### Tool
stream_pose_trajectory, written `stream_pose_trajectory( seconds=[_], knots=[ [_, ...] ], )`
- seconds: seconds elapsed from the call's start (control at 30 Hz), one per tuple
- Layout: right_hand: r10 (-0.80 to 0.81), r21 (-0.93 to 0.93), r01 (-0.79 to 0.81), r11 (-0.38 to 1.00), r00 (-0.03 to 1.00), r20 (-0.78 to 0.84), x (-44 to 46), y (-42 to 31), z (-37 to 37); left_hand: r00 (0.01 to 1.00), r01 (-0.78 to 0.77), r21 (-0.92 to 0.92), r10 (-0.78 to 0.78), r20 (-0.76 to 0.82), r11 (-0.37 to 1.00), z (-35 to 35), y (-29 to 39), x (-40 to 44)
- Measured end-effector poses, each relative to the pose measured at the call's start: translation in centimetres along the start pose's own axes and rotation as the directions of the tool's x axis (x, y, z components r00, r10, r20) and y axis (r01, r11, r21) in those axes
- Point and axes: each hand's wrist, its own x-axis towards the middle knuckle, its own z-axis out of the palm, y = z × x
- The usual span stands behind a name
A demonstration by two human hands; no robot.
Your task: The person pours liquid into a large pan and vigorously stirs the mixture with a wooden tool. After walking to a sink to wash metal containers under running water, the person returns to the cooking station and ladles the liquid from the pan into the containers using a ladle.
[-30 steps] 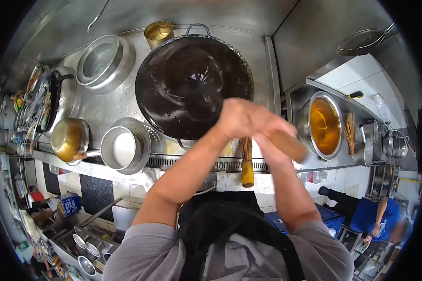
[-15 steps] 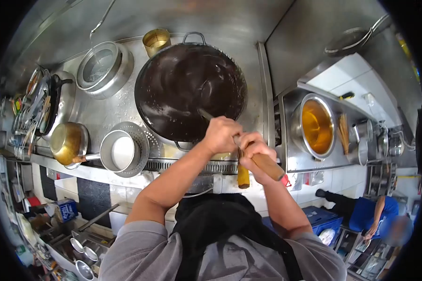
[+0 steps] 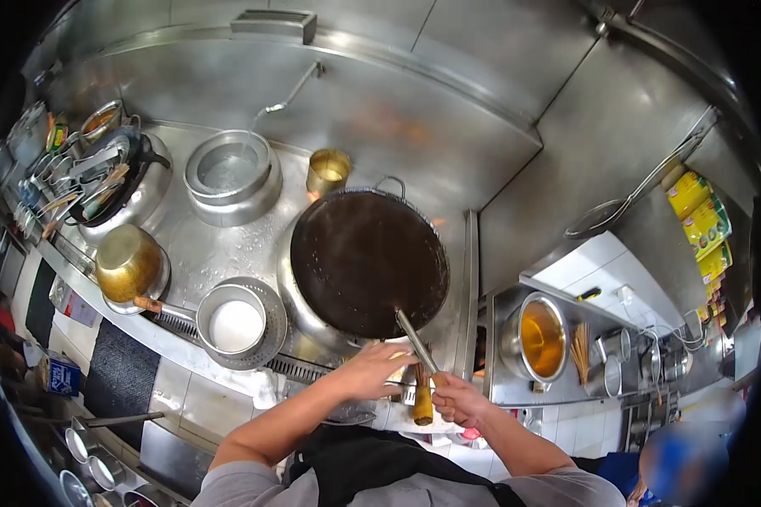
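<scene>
the long-handled tool point(image 3: 418, 344) is grasped by the right hand point(image 3: 460, 400), slanted forward-left over the near rim of the wok point(image 3: 446, 283) into dark liquid point(image 3: 365, 258), open beyond; the left hand point(image 3: 375, 370) is held unclenched nearby.

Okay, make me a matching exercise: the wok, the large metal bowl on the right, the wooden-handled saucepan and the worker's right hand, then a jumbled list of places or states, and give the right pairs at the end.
Column one
1. Wok
2. Large metal bowl
3. Wooden-handled saucepan
4. Right hand

Column two
A. Resting on a perforated strainer
B. Closed around the near end of a long tool
C. Dark inside, with a looped handle at its far edge
D. Holding amber liquid

Right pairs: 1-C, 2-D, 3-A, 4-B
</scene>
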Motion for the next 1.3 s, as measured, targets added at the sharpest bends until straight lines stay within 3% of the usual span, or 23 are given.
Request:
stream_pose_trajectory(
  seconds=[0.1, 0.2, 0.23, 0.3, 0.33, 0.37, 0.4, 0.47, 0.5, 0.57, 0.7, 0.77, 0.97, 1.1, 1.13, 1.2, 1.23, 1.27, 1.3],
  knots=[
    [-0.101, -0.149, 0.084, 0.985, 0.989, -0.107, -0.9, -1.8, -1.1, 0.989, 0.145, -0.122, -0.147, -0.009, 0.982, -0.1, -1.0, -6.8],
    [-0.197, -0.279, 0.167, 0.946, 0.977, -0.084, -3.4, -3.9, -2.7, 0.939, 0.302, -0.147, -0.321, -0.124, 0.942, -0.7, 1.7, -13.7],
    [-0.249, -0.422, 0.195, 0.885, 0.965, -0.076, -3.5, -4.6, -4.4, 0.910, 0.352, -0.149, -0.376, -0.176, 0.924, -1.0, 3.2, -15.6],
    [-0.351, -0.655, 0.217, 0.724, 0.933, -0.079, -4.2, -6.0, -6.6, 0.782, 0.516, -0.209, -0.556, -0.281, 0.831, 0.0, 4.8, -19.3],
    [-0.465, -0.709, 0.262, 0.654, 0.879, -0.103, -4.4, -6.3, -7.8, 0.710, 0.592, -0.166, -0.608, -0.354, 0.788, 0.5, 6.5, -20.6],
    [-0.475, -0.750, 0.265, 0.606, 0.877, -0.073, -5.5, -7.4, -8.3, 0.632, 0.663, -0.128, -0.643, -0.432, 0.738, 1.0, 8.1, -21.7],
    [-0.547, -0.793, 0.312, 0.523, 0.836, -0.031, -5.8, -8.1, -9.4, 0.623, 0.675, -0.120, -0.650, -0.435, 0.727, 2.0, 9.2, -22.6],
    [-0.626, -0.904, 0.273, 0.328, 0.780, 0.009, -7.5, -9.6, -10.6, 0.349, 0.731, -0.324, -0.737, -0.579, 0.601, 5.2, 11.8, -24.4],
    [-0.657, -0.921, 0.292, 0.257, 0.752, 0.056, -7.6, -10.1, -11.8, 0.332, 0.741, -0.325, -0.742, -0.583, 0.587, 7.3, 13.5, -24.8],
    [-0.716, -0.923, 0.363, 0.124, 0.677, 0.170, -8.3, -11.0, -13.7, 0.146, 0.790, -0.406, -0.784, -0.604, 0.460, 11.8, 17.2, -25.9],
    [-0.748, -0.891, 0.452, -0.038, 0.578, 0.325, -9.2, -12.0, -15.6, 0.036, 0.869, -0.413, -0.868, -0.496, 0.272, 22.0, 26.3, -30.0],
    [-0.740, -0.890, 0.454, -0.049, 0.581, 0.338, -10.0, -11.9, -15.2, -0.191, 0.739, -0.665, -0.912, -0.364, 0.111, 27.8, 31.1, -34.2],
    [-0.738, -0.895, 0.433, -0.105, 0.570, 0.362, -10.2, -9.8, -13.9, -0.322, 0.702, -0.710, -0.864, -0.387, 0.056, 32.8, 36.6, -36.1],
    [-0.741, -0.904, 0.404, -0.136, 0.564, 0.364, -8.9, -7.3, -12.1, -0.290, 0.713, -0.686, -0.831, -0.475, 0.144, 33.4, 38.5, -35.7],
    [-0.749, -0.901, 0.400, -0.165, 0.544, 0.379, -8.3, -6.5, -11.7, -0.326, 0.639, -0.748, -0.819, -0.473, 0.177, 34.2, 38.9, -36.5],
    [-0.755, -0.911, 0.380, -0.158, 0.548, 0.360, -6.9, -4.3, -10.6, -0.281, 0.723, -0.656, -0.775, -0.566, 0.217, 35.3, 41.0, -39.2],
    [-0.757, -0.876, 0.399, -0.270, 0.474, 0.449, -4.9, -2.9, -10.7, -0.302, 0.719, -0.656, -0.746, -0.594, 0.230, 35.4, 42.9, -40.3],
    [-0.756, -0.923, 0.314, -0.221, 0.542, 0.366, -3.4, -1.7, -10.2, -0.321, 0.693, -0.659, -0.692, -0.646, 0.294, 35.8, 45.1, -41.6],
    [-0.740, -0.948, 0.289, -0.135, 0.607, 0.290, -1.4, -0.3, -9.8, -0.339, 0.743, -0.620, -0.658, -0.673, 0.253, 36.0, 47.8, -43.1]
  ],
)
